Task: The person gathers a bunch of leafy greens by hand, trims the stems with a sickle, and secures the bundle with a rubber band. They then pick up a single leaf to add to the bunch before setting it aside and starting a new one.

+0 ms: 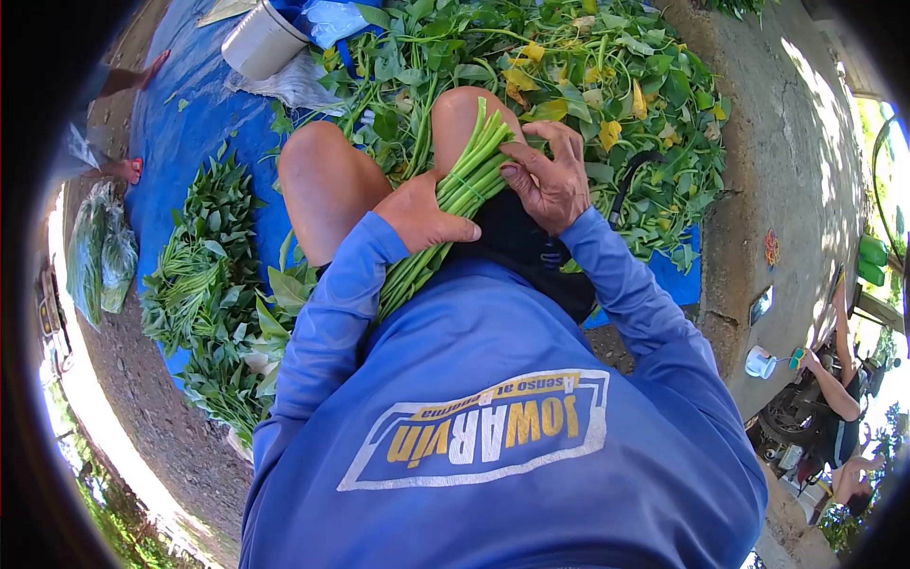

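A bundle of long green stems (pixel 464 187) lies slanted across my lap, with a thin green band around it near its upper part. My left hand (pixel 424 216) is wrapped round the bundle just below the band, its thumb across the stems. At the cut ends my right hand (pixel 548 177) has its fingers bent, thumb and index finger close to the stem tips; whether it pinches any stem cannot be made out. The bundle's lower part runs under my left forearm.
Loose leafy greens (pixel 654 104) with yellow leaves spread beyond my knees on a blue tarp (pixel 227 114). Leafy bundles (pixel 204 275) lie at left, near plastic-bagged greens (pixel 101 248). A pail (pixel 265 43) stands upper left. Other people show at both edges.
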Demonstrator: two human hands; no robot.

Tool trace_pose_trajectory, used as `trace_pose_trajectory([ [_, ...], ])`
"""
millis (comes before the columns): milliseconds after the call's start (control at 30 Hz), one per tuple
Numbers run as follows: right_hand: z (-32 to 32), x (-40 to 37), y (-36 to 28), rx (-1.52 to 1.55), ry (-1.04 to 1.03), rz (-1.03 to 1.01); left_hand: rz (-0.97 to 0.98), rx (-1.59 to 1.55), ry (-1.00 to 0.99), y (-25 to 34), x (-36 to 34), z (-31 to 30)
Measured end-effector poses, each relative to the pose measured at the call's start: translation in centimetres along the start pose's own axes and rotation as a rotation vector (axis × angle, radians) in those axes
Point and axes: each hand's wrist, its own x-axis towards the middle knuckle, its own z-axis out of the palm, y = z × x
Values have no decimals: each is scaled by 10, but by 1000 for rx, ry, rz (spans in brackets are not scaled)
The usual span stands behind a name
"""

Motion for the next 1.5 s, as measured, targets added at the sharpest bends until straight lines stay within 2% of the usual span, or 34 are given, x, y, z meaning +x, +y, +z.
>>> trace_pose_trajectory([
  [33,9,-2,2,96,-11,61,-14,4,-29,-3,0,3],
  [133,10,1,-2,591,-129,465,-39,53,-29,2,6,-7],
  [167,19,-1,0,877,35,563,-53,69,-8,4,3,-6],
  [267,-16,43,-19,140,77,97,-84,109,-35,10,5,0],
  [300,-18,55,-24,49,35,-78,-96,122,-46,11,6,-2],
  [333,0,51,-13,177,-66,-6,-111,137,-53,11,5,-6],
  [400,33,46,2,418,-278,146,-18,9,-124,-2,5,-6],
  [433,30,57,5,253,-355,41,16,-69,-130,-5,4,-11],
  [467,25,70,8,508,-201,141,49,-143,-125,-8,3,-19],
  [533,-8,103,-38,1044,96,372,30,-387,-123,0,-22,-44],
  [600,-19,119,-29,1143,-68,440,64,-537,-92,10,-50,-82],
  [633,-23,130,-32,1181,-147,469,162,-627,-43,12,-58,-89],
  [700,-5,140,-66,1498,-331,261,295,-678,-149,-4,-52,-106],
  [733,-1,149,-84,1575,-369,231,362,-710,-219,-8,-48,-110],
  [767,3,158,-102,1651,-410,204,232,-727,-356,11,-58,-110],
  [833,-6,187,-137,1689,-382,309,263,-846,-345,21,-64,-98],
  [867,-5,194,-143,1702,-343,285,295,-882,-321,27,-66,-106],
  [900,-5,204,-152,1715,-305,250,379,-648,-231,34,-72,-120],
  [967,-13,215,-170,1758,-215,266,517,-472,-17,45,-93,-127],
  [1000,-13,219,-172,1731,-230,271,578,-390,82,48,-103,-123],
  [1033,-10,224,-174,1706,-248,277,554,-281,281,52,-101,-108],
  [1133,-6,233,-168,1678,-385,186,406,-382,266,50,-108,-116],
  [1200,-9,233,-159,1617,-439,101,449,-383,346,55,-120,-114],
  [1233,-16,233,-153,1592,-480,171,468,-383,378,55,-125,-113],
  [1333,-29,234,-155,1305,-61,229,440,-400,421,52,-129,-114],
  [1367,-34,233,-161,1156,49,148,425,-389,429,50,-127,-115],
  [1467,-40,226,-162,732,184,-65,446,-414,435,48,-121,-115],
  [1500,-38,229,-165,774,161,-79,462,-436,435,47,-119,-114],
])
